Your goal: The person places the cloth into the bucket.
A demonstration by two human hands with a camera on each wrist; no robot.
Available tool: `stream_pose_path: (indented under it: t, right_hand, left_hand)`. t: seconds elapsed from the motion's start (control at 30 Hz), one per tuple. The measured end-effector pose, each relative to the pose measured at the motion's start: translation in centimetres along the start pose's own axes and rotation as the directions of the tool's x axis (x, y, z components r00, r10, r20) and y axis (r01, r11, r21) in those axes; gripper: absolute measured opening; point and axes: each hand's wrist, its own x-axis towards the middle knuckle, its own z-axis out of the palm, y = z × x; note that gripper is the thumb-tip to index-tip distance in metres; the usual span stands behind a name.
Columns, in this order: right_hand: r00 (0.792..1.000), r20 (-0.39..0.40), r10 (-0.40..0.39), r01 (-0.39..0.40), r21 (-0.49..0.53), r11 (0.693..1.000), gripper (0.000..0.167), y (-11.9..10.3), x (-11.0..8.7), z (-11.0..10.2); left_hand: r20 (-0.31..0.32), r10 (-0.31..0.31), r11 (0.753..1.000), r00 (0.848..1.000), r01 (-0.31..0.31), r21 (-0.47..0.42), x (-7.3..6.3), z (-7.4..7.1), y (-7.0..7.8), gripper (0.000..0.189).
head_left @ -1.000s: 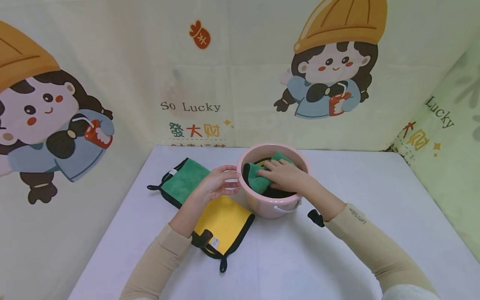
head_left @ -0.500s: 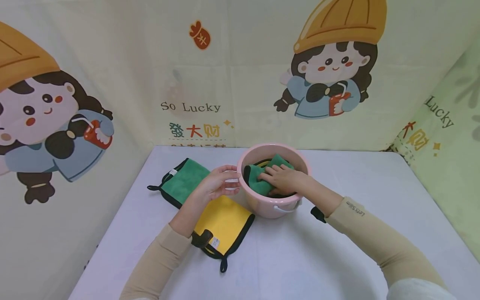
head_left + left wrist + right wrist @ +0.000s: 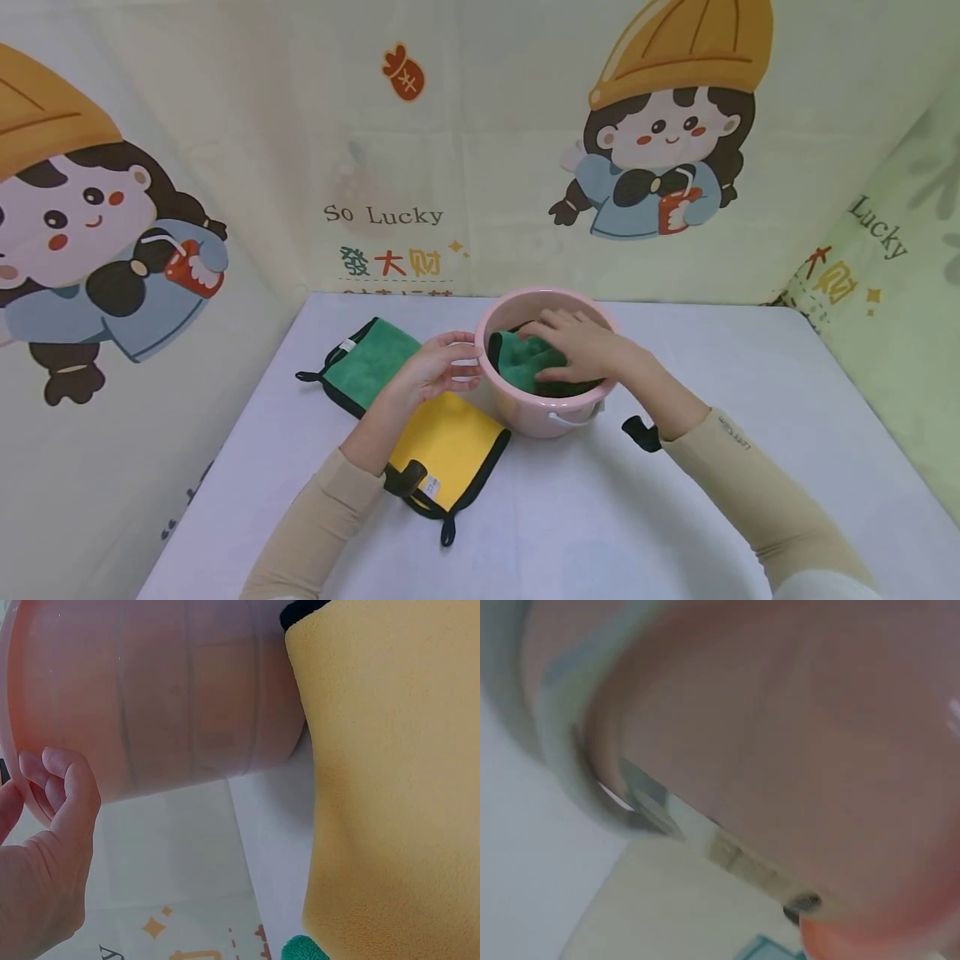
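the crumpled green cloth (image 3: 513,360) sits inside the pink bucket (image 3: 525,410), just below the right hand (image 3: 592,342) and off to the left of its knuckles; that hand is plainly the nearer one to it. the right hand's fingers are spread and loosely bent over the cloth, gripping nothing that shows, though whether the tips touch it i cannot tell. bunched as it is, the cloth shows no clear long axis. the left hand (image 3: 435,367) holds the bucket's left rim, thumb and curled fingers on either side. on the tabletop (image 3: 660,517) the flat green cloth (image 3: 367,354) and the yellow cloth (image 3: 453,437) each carry a small white label, too small to read. the backdrop (image 3: 517,183) reads "so lucky" above 發大财; lettering on the right sleeve (image 3: 765,492) is too blurred to make out.
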Motion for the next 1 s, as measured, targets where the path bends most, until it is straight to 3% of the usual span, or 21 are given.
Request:
stream_pose_path:
  t: [0.07,0.13,0.2,0.33,0.43,0.5,0.6,0.83,0.9,1.0]
  right_hand:
    - [0.991,-0.133,0.026,-0.012,0.109,0.994,0.057,0.3,-0.7,-1.0]
    - [0.957,-0.272,0.096,-0.037,0.216,0.976,0.053,0.6,-1.5,-1.8]
    - [0.897,-0.399,0.191,-0.064,0.311,0.948,0.051,0.9,-2.4,-2.3]
    - [0.724,-0.547,0.421,-0.119,0.502,0.857,0.047,1.8,-3.9,-2.6]
    - [0.625,-0.535,0.569,-0.172,0.616,0.768,0.044,2.4,-5.0,-2.3]
    - [0.597,-0.479,0.644,-0.211,0.681,0.701,0.044,2.7,-5.7,-2.0]
    - [0.604,-0.371,0.705,-0.239,0.759,0.605,0.047,3.2,-6.6,-1.5]
    - [0.719,-0.042,0.694,-0.328,0.860,0.392,0.059,3.7,-7.8,-0.6]
    - [0.730,0.024,0.683,-0.348,0.873,0.342,0.060,3.8,-7.8,-0.5]
    - [0.729,0.078,0.680,-0.366,0.884,0.291,0.058,3.8,-7.7,-0.2]
  left_hand:
    - [-0.002,0.001,1.000,1.000,-0.001,0.003,0.0,0.0,0.0,0.031]
    - [-0.005,0.004,1.000,1.000,-0.004,0.007,0.0,0.1,0.0,0.032]
    - [-0.005,0.005,1.000,1.000,-0.005,0.007,0.0,0.1,0.0,0.032]
    - [-0.001,0.010,1.000,1.000,-0.010,0.007,0.0,0.1,0.0,0.031]
    - [0.000,0.011,1.000,1.000,-0.011,0.008,0.0,0.1,0.0,0.030]
    - [-0.001,0.009,1.000,1.000,-0.009,0.007,0.0,0.1,0.0,0.030]
    - [-0.002,0.008,1.000,1.000,-0.008,0.005,0.0,0.1,0.0,0.030]
    - [-0.003,0.011,1.000,1.000,-0.011,0.002,-0.1,0.0,0.0,0.029]
    - [0.000,0.012,1.000,1.000,-0.012,-0.001,-0.1,0.0,0.0,0.029]
    - [0.001,0.011,1.000,1.000,-0.011,-0.005,-0.1,0.0,0.0,0.029]
